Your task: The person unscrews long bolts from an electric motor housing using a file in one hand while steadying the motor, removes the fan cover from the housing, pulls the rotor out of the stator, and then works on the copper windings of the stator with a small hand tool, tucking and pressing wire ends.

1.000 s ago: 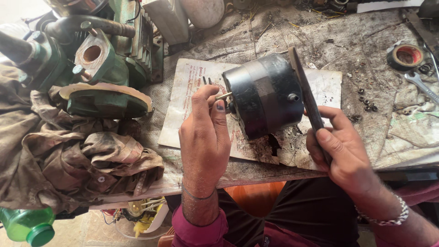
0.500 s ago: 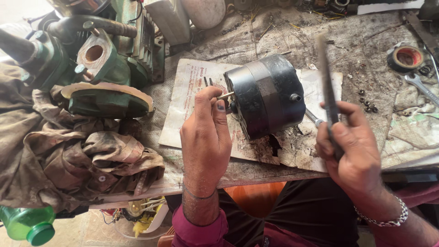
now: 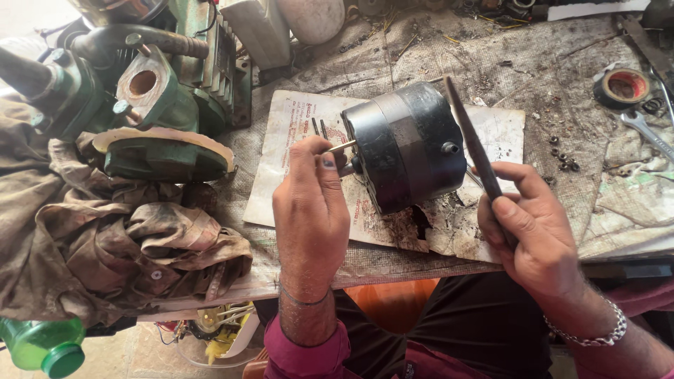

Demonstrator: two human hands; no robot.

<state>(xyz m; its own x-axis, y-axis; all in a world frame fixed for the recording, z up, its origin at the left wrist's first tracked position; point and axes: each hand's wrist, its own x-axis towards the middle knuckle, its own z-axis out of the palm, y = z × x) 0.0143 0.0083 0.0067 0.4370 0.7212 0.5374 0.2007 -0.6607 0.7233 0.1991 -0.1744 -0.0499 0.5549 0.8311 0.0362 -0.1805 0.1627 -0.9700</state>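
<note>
While the black motor [image 3: 404, 147] lies centre frame on stained paper [image 3: 295, 133], axis running left-right, the left hand [image 3: 311, 203] pinches its shaft [image 3: 342, 147]; the right hand [image 3: 537, 235], just right, grips a dark file [image 3: 472, 140].

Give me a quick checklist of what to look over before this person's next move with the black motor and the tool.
1. Left hand grips the shaft at the motor's end: ok, fingertips pinch it.
2. Right hand holds the dark flat tool firmly: ok, fingers wrap its lower end.
3. Tool touching the black motor: cannot tell, it crosses close to the right edge.
4. Motor resting steady on the paper sheet: ok, it lies on its side.
5. Small loose screws out of the way: ok, they lie right of the paper.
</note>
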